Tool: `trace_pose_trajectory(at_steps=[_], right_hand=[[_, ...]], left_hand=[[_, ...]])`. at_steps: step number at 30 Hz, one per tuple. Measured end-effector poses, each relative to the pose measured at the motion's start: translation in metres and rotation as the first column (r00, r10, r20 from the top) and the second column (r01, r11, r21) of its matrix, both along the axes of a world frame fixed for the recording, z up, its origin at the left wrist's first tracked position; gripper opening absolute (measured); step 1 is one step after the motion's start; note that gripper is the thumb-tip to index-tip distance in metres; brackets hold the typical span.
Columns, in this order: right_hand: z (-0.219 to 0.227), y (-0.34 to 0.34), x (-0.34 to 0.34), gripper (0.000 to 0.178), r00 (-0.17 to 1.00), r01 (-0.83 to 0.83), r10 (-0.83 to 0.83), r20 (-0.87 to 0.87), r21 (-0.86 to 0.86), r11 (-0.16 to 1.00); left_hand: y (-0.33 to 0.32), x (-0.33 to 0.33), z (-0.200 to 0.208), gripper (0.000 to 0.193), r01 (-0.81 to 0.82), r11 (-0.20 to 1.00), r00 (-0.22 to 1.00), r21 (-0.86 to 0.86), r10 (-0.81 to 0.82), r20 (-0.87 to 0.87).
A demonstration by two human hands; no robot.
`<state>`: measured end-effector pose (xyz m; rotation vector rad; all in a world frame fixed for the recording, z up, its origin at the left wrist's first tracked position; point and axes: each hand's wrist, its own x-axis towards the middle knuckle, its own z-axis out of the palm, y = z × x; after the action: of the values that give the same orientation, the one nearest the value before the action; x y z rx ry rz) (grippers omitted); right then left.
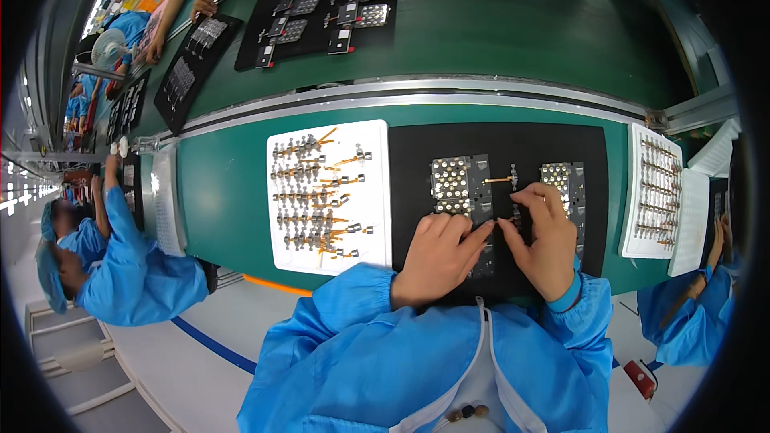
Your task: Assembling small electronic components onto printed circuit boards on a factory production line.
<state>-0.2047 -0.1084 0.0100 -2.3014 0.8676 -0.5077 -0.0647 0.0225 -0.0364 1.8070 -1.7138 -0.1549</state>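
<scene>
Dark panel [480, 175] — round, shiny pale studs [450, 180] in rows — by 2 hands [437, 255]

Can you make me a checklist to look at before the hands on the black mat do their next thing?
1. Black mat under the boards: ok, it lies on the green table.
2. Left hand at the left boards: ok, it partly covers them.
3. Right hand near the gap between the left and right boards: ok, its thumb is close to the left hand's fingertips.
4. Small part pinched in the fingers: cannot tell, the hands hide the spot.
5. Orange strip by the upper left board: ok in view, but whether it is fastened, cannot tell.
6. Parts in the left white tray: ok, several rows lie there.
</scene>
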Motion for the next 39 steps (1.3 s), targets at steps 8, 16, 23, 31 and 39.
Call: trace_pose_trajectory(at_steps=[8,16,23,31,39], right_hand=[[0.003,0.010,-0.012,0.031,0.997,-0.002,0.005,0.072,-0.032,0.999],[0.003,0.025,-0.003,0.026,0.994,-0.058,0.057,0.098,0.003,0.998],[0.001,0.037,-0.002,0.020,0.978,-0.144,0.120,0.170,0.138,0.980],[-0.005,0.041,-0.003,0.020,0.959,-0.215,0.187,0.211,0.119,0.969],[-0.001,0.042,-0.001,0.016,0.962,-0.233,0.190,0.196,0.222,0.947]], left_hand=[[0.039,0.029,0.030,0.027,-0.403,0.913,0.914,-0.062,0.399,-0.072],[0.080,0.053,0.020,0.025,-0.599,0.801,0.794,0.018,0.590,0.146],[0.078,0.056,0.025,0.019,-0.604,0.796,0.790,-0.037,0.604,0.100],[0.069,0.060,0.018,0.015,-0.590,0.804,0.797,-0.067,0.594,0.109],[0.083,0.064,0.023,0.011,-0.579,0.815,0.764,-0.031,0.529,-0.370]])
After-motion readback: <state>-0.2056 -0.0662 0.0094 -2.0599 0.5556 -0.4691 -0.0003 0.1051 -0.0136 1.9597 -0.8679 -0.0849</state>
